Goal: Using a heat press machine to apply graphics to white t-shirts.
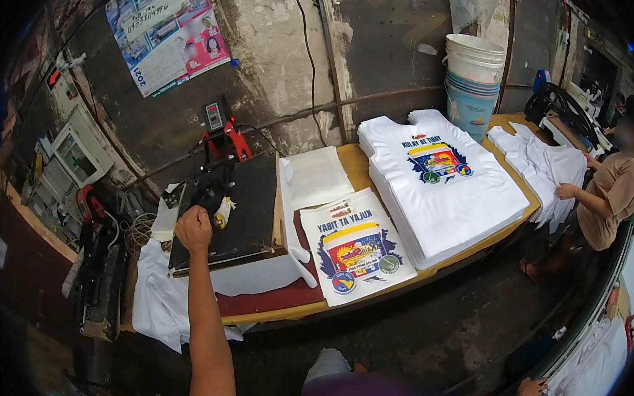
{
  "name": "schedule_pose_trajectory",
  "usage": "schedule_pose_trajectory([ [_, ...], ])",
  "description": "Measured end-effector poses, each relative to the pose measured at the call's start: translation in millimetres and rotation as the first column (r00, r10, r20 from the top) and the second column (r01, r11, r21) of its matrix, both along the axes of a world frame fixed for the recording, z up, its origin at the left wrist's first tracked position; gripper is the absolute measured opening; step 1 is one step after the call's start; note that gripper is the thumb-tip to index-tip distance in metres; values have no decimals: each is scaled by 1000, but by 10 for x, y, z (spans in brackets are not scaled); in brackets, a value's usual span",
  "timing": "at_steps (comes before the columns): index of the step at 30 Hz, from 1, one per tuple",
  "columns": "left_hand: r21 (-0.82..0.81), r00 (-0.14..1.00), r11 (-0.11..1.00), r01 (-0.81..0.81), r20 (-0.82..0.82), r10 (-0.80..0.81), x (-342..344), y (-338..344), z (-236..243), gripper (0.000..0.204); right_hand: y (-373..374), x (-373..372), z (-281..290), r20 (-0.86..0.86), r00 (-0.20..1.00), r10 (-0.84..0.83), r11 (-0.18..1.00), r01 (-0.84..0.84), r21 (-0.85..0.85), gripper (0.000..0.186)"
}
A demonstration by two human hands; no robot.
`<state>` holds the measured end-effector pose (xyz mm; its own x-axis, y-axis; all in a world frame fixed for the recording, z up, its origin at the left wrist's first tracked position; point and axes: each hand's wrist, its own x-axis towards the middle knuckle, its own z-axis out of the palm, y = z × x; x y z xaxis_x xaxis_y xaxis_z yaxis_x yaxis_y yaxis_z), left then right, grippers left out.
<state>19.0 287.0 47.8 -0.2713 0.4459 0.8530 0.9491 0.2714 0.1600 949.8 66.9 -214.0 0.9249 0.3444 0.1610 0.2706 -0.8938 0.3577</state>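
My left hand (194, 228) is closed in a fist at the front of a black heat press (240, 200). It appears wrapped round the press handle, which the fingers mostly hide. The flat top plate lies lowered over white cloth (261, 278) that sticks out underneath. Beside the press, a stack of printed transfer sheets (357, 248) bears a mirrored colour design. At the lower right, my right hand (530, 391) rests with fingers stretched out, next to white shirts (587, 378) on another surface.
A tall stack of printed white shirts (447, 199) fills the table's middle. Stacked buckets (473, 84) stand behind it. Far right, a co-worker (619, 191) handles a white shirt (544, 165) by another press (565, 115). More black equipment (101, 279) stands at the left.
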Motion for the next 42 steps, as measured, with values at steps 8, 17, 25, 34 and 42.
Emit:
schedule_pose_trajectory([
  [8,7,1000,1000,7,-4,-7,7,8,-3,20,-49,87,-100,5,1000,29,998,-29,53,71],
  [17,13,1000,1000,19,-3,-19,-26,15,-43,20,-60,92,-90,20,999,35,998,-36,48,69],
  [25,35,1000,999,-1,-20,2,-17,15,-26,20,43,-35,73,-103,994,-26,1000,25,-7,70],
  [34,-28,997,997,-72,24,73,55,-32,14,21,6,-155,199,-22,999,38,995,-40,-91,74],
  [42,-50,997,998,-48,63,51,91,-62,112,22,647,-1781,-366,-290,307,906,383,-887,258,64],
])
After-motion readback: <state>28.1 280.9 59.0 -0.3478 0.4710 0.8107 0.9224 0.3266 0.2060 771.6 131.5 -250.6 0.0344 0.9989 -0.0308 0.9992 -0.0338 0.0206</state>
